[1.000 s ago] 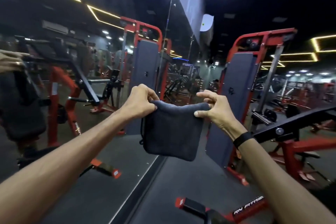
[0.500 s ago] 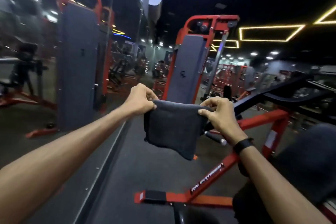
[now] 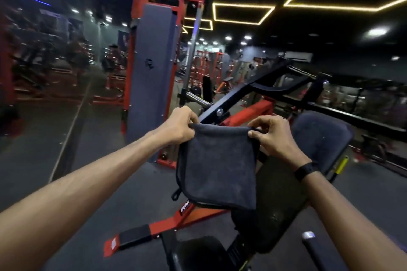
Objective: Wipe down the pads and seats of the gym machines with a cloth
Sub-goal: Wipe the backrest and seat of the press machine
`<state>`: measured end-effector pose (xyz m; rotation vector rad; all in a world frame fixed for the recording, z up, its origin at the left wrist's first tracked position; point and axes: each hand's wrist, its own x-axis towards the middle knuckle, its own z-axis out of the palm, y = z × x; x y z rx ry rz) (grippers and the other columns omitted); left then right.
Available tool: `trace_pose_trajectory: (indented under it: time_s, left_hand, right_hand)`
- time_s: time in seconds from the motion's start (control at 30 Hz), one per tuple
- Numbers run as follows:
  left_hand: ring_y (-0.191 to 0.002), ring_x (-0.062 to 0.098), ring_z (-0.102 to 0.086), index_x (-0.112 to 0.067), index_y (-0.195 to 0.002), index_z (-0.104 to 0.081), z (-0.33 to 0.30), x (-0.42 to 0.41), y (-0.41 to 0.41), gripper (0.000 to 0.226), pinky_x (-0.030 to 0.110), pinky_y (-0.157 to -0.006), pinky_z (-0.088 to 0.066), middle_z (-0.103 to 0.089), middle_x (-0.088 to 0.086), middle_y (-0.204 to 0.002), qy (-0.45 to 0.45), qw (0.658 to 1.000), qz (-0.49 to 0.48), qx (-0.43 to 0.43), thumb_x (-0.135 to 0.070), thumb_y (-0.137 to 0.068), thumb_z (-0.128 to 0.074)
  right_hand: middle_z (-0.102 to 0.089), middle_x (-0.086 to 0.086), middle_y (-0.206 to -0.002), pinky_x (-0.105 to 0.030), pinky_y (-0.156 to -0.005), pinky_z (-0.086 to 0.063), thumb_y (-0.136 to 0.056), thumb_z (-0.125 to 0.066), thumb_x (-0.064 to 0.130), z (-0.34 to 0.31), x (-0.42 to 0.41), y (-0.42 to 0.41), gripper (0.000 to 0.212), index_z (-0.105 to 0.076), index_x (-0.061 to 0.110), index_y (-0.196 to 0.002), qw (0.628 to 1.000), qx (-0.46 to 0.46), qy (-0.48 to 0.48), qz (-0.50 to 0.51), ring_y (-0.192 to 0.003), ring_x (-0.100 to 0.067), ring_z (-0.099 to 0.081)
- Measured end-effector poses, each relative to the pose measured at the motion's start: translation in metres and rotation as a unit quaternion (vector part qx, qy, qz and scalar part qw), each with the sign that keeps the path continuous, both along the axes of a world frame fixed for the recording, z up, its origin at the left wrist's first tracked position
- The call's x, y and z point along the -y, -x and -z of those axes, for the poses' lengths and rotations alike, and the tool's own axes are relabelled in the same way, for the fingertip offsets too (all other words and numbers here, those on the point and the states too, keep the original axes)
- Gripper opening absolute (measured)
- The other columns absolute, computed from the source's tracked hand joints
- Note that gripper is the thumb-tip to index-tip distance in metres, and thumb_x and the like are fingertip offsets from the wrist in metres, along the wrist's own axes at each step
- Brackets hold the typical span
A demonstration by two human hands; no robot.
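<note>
**Cloth held up by both hands over the machine's pad**

The cloth (image 3: 217, 167), a dark grey folded square with a small loop at its lower left corner, hung in the air at arm's length, in front of the person and just above the near end of a long dark back pad (image 3: 279, 200). The left hand (image 3: 179, 126) pinched the upper left corner, fingers curled closed around the fabric's edge. The right hand (image 3: 274, 136) gripped the upper right corner between thumb and fingertips, the remaining fingers bent over the top hem. Between the two grips the top edge ran nearly straight, and the rest of the cloth draped down freely, its lower edge overlapping the view of the pad behind it. Whether the hanging fabric touched the pad could not be told.

A black wristband (image 3: 307, 170) sat on the right wrist. Beyond the right hand stood a rounded dark seat pad (image 3: 319, 138), with a yellow-tipped lever (image 3: 340, 166) at its right side. The pads belonged to a machine with a red frame (image 3: 198, 215) running across the dark floor (image 3: 99, 160), and a black arm (image 3: 242, 97) angled up behind the hands. Further back, left of the hands, a tall red weight-stack tower (image 3: 154, 68) stood upright, faced with a grey panel. Yellow strip lights (image 3: 242, 13) outlined shapes on the black ceiling, and more red equipment filled the dim background, too blurred to tell apart.
</note>
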<state>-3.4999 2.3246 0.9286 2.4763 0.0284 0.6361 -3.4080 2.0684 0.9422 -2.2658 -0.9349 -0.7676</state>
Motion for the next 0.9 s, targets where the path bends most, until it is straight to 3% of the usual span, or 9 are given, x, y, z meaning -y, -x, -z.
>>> trace_pose_trajectory:
  time_s: [0.17,0.27,0.33,0.4,0.47,0.6,0.73,0.8,0.9]
  left_hand:
    - [-0.077,0.017,-0.062,-0.008,-0.092,-0.079,0.005,0.006,-0.085,0.024,0.005,-0.047,-0.036,-0.07,0.009,-0.083,-0.03,0.998,0.045,0.013,0.003,-0.081,-0.061]
    - [-0.08,0.017,-0.062,-0.009,-0.086,-0.077,-0.005,0.01,-0.153,0.021,0.009,-0.053,-0.038,-0.063,0.004,-0.077,-0.044,0.996,0.069,0.037,0.003,-0.079,-0.061]
    - [-0.087,0.024,-0.066,-0.02,-0.08,-0.074,-0.013,0.015,-0.188,0.019,0.028,-0.066,-0.05,-0.063,0.001,-0.078,-0.06,0.994,0.086,0.033,-0.004,-0.078,-0.064]
    - [-0.096,0.025,-0.066,-0.027,-0.085,-0.073,-0.026,0.02,-0.22,0.014,0.036,-0.076,-0.054,-0.067,0.0,-0.089,-0.077,0.992,0.085,0.042,-0.015,-0.08,-0.069]
    - [-0.104,0.024,-0.063,-0.027,-0.097,-0.074,-0.035,0.022,-0.25,0.015,0.034,-0.079,-0.049,-0.069,-0.001,-0.101,-0.094,0.991,0.078,0.057,-0.022,-0.084,-0.069]
    - [-0.11,0.025,-0.062,-0.024,-0.106,-0.073,-0.03,0.02,-0.312,0.019,0.029,-0.075,-0.037,-0.07,0.0,-0.11,-0.111,0.987,0.104,0.048,-0.025,-0.088,-0.067]
    - [-0.118,0.03,-0.057,-0.023,-0.112,-0.065,-0.011,0.014,-0.37,0.02,0.037,-0.087,-0.041,-0.057,0.003,-0.122,-0.121,0.979,0.16,0.047,-0.031,-0.095,-0.061]
    - [-0.116,0.035,-0.057,-0.021,-0.114,-0.06,0.0,0.014,-0.391,0.021,0.042,-0.089,-0.041,-0.052,0.005,-0.123,-0.143,0.971,0.184,0.057,-0.033,-0.098,-0.057]
    - [-0.114,0.038,-0.056,-0.017,-0.113,-0.056,0.012,-0.002,-0.43,0.021,0.045,-0.088,-0.041,-0.049,0.007,-0.121,-0.16,0.958,0.233,0.053,-0.033,-0.1,-0.054]
  right_hand:
    - [-0.074,-0.001,-0.088,-0.031,-0.075,-0.052,-0.076,-0.083,0.005,0.006,0.016,-0.055,0.016,-0.079,0.01,-0.09,0.999,0.018,-0.006,0.041,-0.083,-0.017,-0.066]
    - [-0.073,-0.001,-0.087,-0.019,-0.071,-0.048,-0.075,-0.083,0.004,0.001,0.025,-0.106,0.015,-0.078,0.009,-0.089,0.997,0.025,-0.011,0.067,-0.081,-0.018,-0.067]
    - [-0.072,0.002,-0.085,-0.008,-0.068,-0.041,-0.075,-0.083,0.003,-0.009,0.033,-0.135,0.016,-0.077,0.011,-0.087,0.995,0.024,-0.012,0.092,-0.079,-0.017,-0.066]
    - [-0.072,-0.001,-0.085,-0.01,-0.069,-0.042,-0.075,-0.083,0.001,-0.02,0.039,-0.165,0.018,-0.077,0.011,-0.089,0.993,0.03,-0.028,0.114,-0.079,-0.019,-0.066]
    - [-0.072,-0.004,-0.088,-0.016,-0.072,-0.046,-0.076,-0.081,0.0,-0.028,0.039,-0.19,0.019,-0.076,0.011,-0.092,0.989,0.044,-0.044,0.133,-0.081,-0.021,-0.066]
    - [-0.064,-0.002,-0.09,-0.005,-0.077,-0.041,-0.08,-0.077,-0.003,-0.014,0.034,-0.229,0.022,-0.075,0.008,-0.099,0.98,0.063,-0.021,0.185,-0.083,-0.016,-0.06]
    - [-0.066,-0.003,-0.094,-0.044,-0.079,-0.054,-0.086,-0.073,0.01,0.003,0.033,-0.259,0.014,-0.073,0.017,-0.098,0.962,0.063,0.029,0.265,-0.094,-0.026,-0.061]
    - [-0.066,-0.003,-0.096,-0.047,-0.077,-0.053,-0.088,-0.071,0.015,0.008,0.03,-0.266,0.011,-0.071,0.02,-0.098,0.947,0.068,0.039,0.312,-0.096,-0.027,-0.059]
    - [-0.066,-0.002,-0.1,-0.042,-0.074,-0.052,-0.09,-0.069,0.018,0.016,0.006,-0.284,0.012,-0.068,0.022,-0.101,0.916,0.074,0.065,0.388,-0.097,-0.028,-0.062]
